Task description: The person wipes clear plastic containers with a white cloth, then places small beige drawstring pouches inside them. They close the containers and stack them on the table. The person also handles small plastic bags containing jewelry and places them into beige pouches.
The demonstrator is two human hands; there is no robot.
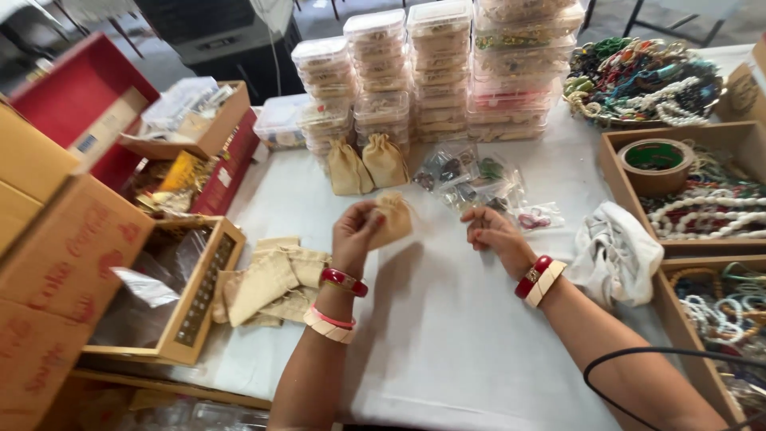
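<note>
**Small cloth pouch held up over the tabletop**

The left hand (355, 233) pinches a tan drawstring pouch (392, 219) in closed fingers, lifted above the white tabletop (447, 335). The right hand (491, 231) is curled beside it, fingers narrow; whether it holds anything cannot be told. Flat pouches (271, 283) lie left; beyond, two filled pouches (367, 165) stand before stacked clear boxes (439, 72).
</note>
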